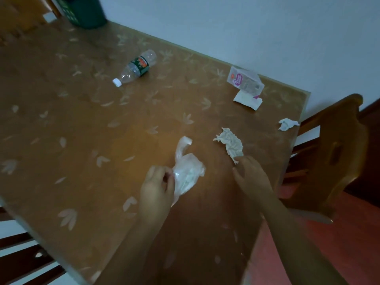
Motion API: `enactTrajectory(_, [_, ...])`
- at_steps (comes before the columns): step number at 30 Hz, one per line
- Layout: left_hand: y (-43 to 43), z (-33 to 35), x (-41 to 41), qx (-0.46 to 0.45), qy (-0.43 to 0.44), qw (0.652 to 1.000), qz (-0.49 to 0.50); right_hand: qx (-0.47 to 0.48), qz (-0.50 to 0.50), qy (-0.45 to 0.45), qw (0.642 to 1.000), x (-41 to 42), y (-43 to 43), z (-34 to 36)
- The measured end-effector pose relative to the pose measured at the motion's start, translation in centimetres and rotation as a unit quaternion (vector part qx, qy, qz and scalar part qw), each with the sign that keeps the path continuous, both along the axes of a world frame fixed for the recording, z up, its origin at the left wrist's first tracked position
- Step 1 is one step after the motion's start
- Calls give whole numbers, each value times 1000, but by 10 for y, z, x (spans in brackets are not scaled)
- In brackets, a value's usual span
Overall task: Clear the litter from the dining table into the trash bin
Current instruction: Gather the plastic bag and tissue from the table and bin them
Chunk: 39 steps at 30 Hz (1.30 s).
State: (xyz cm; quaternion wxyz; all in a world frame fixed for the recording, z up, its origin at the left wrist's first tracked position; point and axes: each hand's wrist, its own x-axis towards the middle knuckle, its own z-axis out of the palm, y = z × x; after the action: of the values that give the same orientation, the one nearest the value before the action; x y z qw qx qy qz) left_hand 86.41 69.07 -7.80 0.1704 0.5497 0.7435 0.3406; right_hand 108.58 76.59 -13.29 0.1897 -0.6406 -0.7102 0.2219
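Note:
My left hand [156,188] is closed on the edge of a thin clear plastic bag [186,169] that lies on the brown leaf-patterned dining table [82,124]. The fingertips of my right hand [251,177] touch the near end of a crumpled white tissue [230,142]. A smaller tissue wad [286,124] sits near the table's right edge. At the far right lies a torn white and pink wrapper [244,81] with a white paper piece [247,99] just below it. An empty plastic bottle [135,67] lies on its side farther back. A dark green bin [86,11] stands at the far corner.
A wooden chair [337,153] stands against the table's right side over a red floor [308,233]. Dark chair slats [22,258] show at the lower left. A pale wall [246,27] runs along the table's far edge.

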Motion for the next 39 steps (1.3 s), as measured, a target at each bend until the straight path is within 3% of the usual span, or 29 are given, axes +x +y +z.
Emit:
enactTrajectory(3, [8, 5, -1, 19, 3, 1000, 14, 2, -10, 19, 1000, -4, 32, -10])
enactTrajectory(10, [5, -4, -11, -3, -51, 998, 35, -61, -23, -39, 997, -10, 64, -35])
enactTrajectory(14, [0, -9, -14, -20, -71, 996, 44, -30, -7, -82, 996, -12, 58, -47])
enactTrajectory(21, [-14, -9, -11, -31, -95, 994, 53, -40, 0, 20, 999, -11, 17, -59])
enactTrajectory(30, [-69, 1, -6, -41, -114, 990, 72, -76, 50, 70, 993, -14, -63, -52])
enactTrajectory(39, [-144, 15, -15, 24, -111, 986, 123, -40, 110, 112, 987, -45, -121, -5])
